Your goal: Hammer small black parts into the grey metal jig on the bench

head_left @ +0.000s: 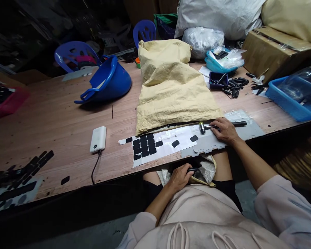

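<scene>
My right hand is closed round the handle of a small hammer, which lies low over a grey cardboard sheet at the table's front edge. The metal head with a yellowish face points left. Down at my lap, my left hand pinches a slim black piece above the open mouth of a sack. On a white sheet left of the hammer lie rows of black rounded pads and a few loose ones. Just behind lies a large yellow woven sack.
A white power bank with a cable lies left, near a tipped blue basin. Black strips lie far left. To the right are several black pieces, a blue tray and a cardboard box.
</scene>
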Demonstrator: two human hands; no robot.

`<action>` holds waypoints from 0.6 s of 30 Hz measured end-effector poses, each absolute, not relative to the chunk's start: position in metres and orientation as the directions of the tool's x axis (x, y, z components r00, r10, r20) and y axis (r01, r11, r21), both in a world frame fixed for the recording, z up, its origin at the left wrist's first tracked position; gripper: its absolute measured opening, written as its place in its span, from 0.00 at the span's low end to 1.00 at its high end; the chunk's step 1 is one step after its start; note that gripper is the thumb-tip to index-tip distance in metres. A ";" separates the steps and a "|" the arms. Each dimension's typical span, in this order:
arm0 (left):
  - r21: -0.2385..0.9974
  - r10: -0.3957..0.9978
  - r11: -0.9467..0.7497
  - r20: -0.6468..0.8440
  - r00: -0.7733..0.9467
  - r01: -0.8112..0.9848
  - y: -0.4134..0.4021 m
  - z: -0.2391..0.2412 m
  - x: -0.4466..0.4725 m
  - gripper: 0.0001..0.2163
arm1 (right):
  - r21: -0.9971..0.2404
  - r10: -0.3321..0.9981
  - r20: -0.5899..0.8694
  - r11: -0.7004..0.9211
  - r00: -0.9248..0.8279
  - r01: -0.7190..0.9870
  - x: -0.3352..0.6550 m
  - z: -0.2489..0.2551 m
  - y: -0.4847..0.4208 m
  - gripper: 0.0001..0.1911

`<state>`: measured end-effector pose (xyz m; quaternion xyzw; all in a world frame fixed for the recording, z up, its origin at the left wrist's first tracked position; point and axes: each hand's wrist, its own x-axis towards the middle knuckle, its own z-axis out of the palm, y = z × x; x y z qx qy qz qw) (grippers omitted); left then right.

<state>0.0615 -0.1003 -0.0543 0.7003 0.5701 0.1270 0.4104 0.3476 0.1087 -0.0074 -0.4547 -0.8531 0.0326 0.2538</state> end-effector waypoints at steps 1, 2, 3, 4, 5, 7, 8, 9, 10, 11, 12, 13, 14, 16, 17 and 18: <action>0.679 0.886 0.031 -0.358 0.295 0.733 -0.100 -0.059 0.062 0.11 | -0.283 0.791 0.406 0.585 -0.457 0.760 0.348 -0.008 0.109 0.12; 0.632 0.870 0.073 -0.419 0.261 0.772 -0.100 -0.063 0.063 0.13 | -0.281 0.791 0.408 0.584 -0.456 0.762 0.348 -0.008 0.109 0.12; 0.582 0.855 0.116 -0.471 0.218 0.805 -0.100 -0.066 0.064 0.14 | -0.280 0.791 0.410 0.583 -0.454 0.763 0.348 -0.008 0.109 0.12; 0.534 0.838 0.157 -0.517 0.173 0.831 -0.100 -0.067 0.065 0.15 | -0.280 0.792 0.410 0.582 -0.452 0.764 0.347 -0.008 0.109 0.12; 0.492 0.821 0.192 -0.555 0.136 0.849 -0.099 -0.068 0.065 0.17 | -0.282 0.793 0.411 0.580 -0.451 0.764 0.347 -0.008 0.109 0.12; 0.430 0.787 0.240 -0.611 0.085 0.870 -0.099 -0.068 0.066 0.18 | -0.287 0.793 0.412 0.580 -0.448 0.763 0.347 -0.008 0.109 0.12; 0.409 0.773 0.253 -0.630 0.071 0.877 -0.099 -0.067 0.067 0.18 | -0.287 0.792 0.414 0.581 -0.448 0.762 0.347 -0.008 0.109 0.12; 0.393 0.762 0.261 -0.645 0.062 0.881 -0.099 -0.066 0.067 0.18 | -0.286 0.790 0.417 0.583 -0.449 0.760 0.347 -0.008 0.109 0.12; 0.383 0.753 0.267 -0.656 0.057 0.884 -0.098 -0.065 0.068 0.18 | -0.284 0.788 0.418 0.585 -0.451 0.759 0.347 -0.008 0.109 0.12; 0.382 0.749 0.270 -0.660 0.057 0.884 -0.098 -0.064 0.068 0.18 | -0.283 0.787 0.419 0.587 -0.453 0.759 0.347 -0.008 0.109 0.12; 0.389 0.748 0.269 -0.661 0.063 0.881 -0.098 -0.064 0.068 0.17 | -0.282 0.786 0.420 0.588 -0.453 0.758 0.347 -0.008 0.109 0.11; 0.402 0.751 0.265 -0.657 0.075 0.876 -0.098 -0.063 0.068 0.17 | -0.282 0.786 0.420 0.588 -0.454 0.758 0.347 -0.008 0.109 0.11; 0.421 0.755 0.257 -0.649 0.091 0.870 -0.098 -0.063 0.068 0.17 | -0.281 0.785 0.420 0.589 -0.455 0.757 0.347 -0.008 0.109 0.11; 0.459 0.762 0.234 -0.634 0.131 0.857 -0.100 -0.060 0.067 0.16 | -0.279 0.782 0.425 0.593 -0.456 0.756 0.347 -0.008 0.109 0.11; 0.474 0.764 0.219 -0.627 0.152 0.853 -0.100 -0.057 0.067 0.16 | -0.276 0.780 0.427 0.594 -0.458 0.755 0.347 -0.008 0.109 0.11; 0.491 0.769 0.200 -0.615 0.175 0.848 -0.101 -0.053 0.067 0.15 | -0.273 0.778 0.428 0.595 -0.459 0.756 0.347 -0.008 0.109 0.11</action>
